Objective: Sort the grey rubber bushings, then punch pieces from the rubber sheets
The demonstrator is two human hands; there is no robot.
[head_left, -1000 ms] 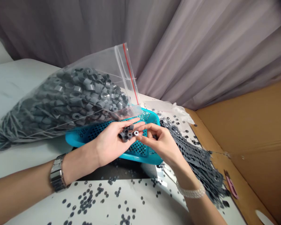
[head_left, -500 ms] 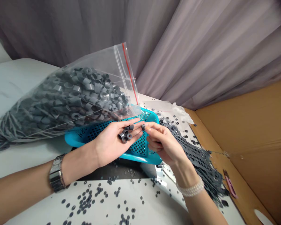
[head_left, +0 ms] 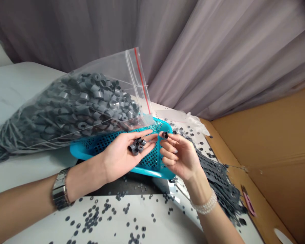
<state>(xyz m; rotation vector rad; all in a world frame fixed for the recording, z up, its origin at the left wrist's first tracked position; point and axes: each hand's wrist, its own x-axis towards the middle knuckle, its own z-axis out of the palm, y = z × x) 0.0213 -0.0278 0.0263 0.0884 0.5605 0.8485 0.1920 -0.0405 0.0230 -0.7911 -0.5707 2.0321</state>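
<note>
— While the left hand [head_left: 119, 154] lies palm up, fingers extended, under loose rings [head_left: 135, 149], what's the right hand [head_left: 184, 161] doing?
— Pinching one ring [head_left: 164, 135] over the basket [head_left: 154, 173].

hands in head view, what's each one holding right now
Left hand: open, palm up, several gray rings lying on it.
Right hand: closed, pinching one dark ring.

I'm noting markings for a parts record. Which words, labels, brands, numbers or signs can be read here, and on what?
None: no readable text shows anywhere.
Clear bag: a plain red stripe, no lettering to make out.
Blue basket: no label visible.
Grey pieces on the left hand, and the small piece in the right hand: too small to tell.
</note>
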